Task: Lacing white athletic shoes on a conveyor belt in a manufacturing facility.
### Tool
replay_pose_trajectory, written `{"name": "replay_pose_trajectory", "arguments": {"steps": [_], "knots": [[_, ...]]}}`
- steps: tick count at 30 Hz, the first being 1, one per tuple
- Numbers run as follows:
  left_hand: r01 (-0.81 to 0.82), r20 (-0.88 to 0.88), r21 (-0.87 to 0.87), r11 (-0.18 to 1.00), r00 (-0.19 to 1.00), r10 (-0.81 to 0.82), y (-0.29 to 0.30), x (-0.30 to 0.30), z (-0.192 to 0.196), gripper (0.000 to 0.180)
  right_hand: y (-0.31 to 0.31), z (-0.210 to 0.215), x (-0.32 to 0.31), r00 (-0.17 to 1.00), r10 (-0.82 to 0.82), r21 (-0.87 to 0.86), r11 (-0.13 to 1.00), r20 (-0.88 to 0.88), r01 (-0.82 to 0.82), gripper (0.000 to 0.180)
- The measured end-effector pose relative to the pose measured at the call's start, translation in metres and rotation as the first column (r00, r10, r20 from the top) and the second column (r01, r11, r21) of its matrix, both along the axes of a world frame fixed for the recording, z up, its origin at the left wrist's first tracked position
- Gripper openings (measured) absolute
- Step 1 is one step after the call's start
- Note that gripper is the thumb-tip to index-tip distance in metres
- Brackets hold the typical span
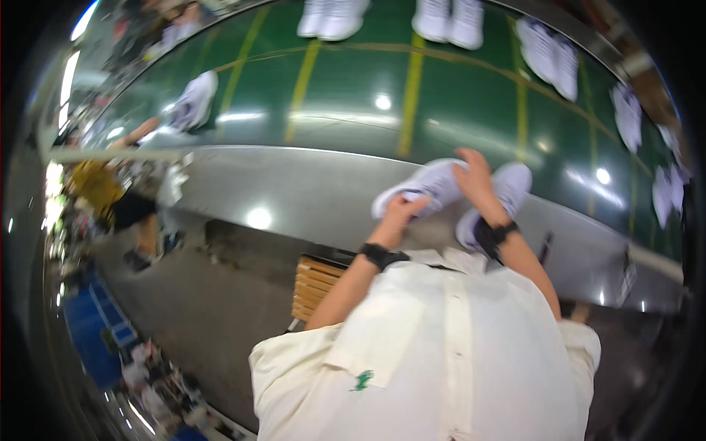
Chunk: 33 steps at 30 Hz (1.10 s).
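Green conveyor (pixel 456 103): both hands (pixel 401 209) (pixel 474 176) fingers closed on one white shoe (pixel 426 187); second (pixel 507 187) beside.

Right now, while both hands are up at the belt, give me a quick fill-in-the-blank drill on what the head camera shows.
1. Both hands grip a white ____ at the metal edge of the conveyor.
2. The left hand holds its near end; the right hand grips it from the ____.
3. The conveyor belt is ____ with yellow lines.
4. Each wrist wears a ____ band.

Missing words: shoe; top; green; black
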State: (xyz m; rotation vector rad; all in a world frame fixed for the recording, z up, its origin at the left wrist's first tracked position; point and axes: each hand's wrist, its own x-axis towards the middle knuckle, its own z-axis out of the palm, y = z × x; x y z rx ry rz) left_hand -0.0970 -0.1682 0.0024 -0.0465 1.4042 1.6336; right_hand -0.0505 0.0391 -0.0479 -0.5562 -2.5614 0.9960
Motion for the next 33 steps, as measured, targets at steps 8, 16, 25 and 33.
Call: {"name": "replay_pose_trajectory", "arguments": {"steps": [8, 16, 25, 33], "knots": [[-0.114, -0.087, 0.156, 0.981, 0.988, 0.129, -0.014, 0.006, 0.024, 0.024, 0.015, 0.043, -0.008, 0.946, -0.203, -0.064, 0.972, 0.255, 0.226, 0.045], [-0.055, -0.200, 0.216, 0.975, 0.975, 0.100, -0.010, 0.003, 0.044, 0.025, 0.020, 0.041, -0.005, 0.930, -0.217, -0.133, 0.955, 0.298, 0.266, 0.046], [-0.259, -0.107, 0.091, 0.962, 0.958, 0.268, -0.008, 0.003, 0.014, 0.024, 0.012, 0.002, 0.003, 0.974, -0.217, -0.389, 0.893, 0.072, 0.227, 0.035], [-0.305, 0.178, 0.001, 0.952, 0.937, 0.300, -0.007, 0.004, -0.031, 0.022, -0.002, -0.027, 0.012, 0.979, -0.202, -0.145, 0.969, 0.021, 0.202, 0.027]]}}
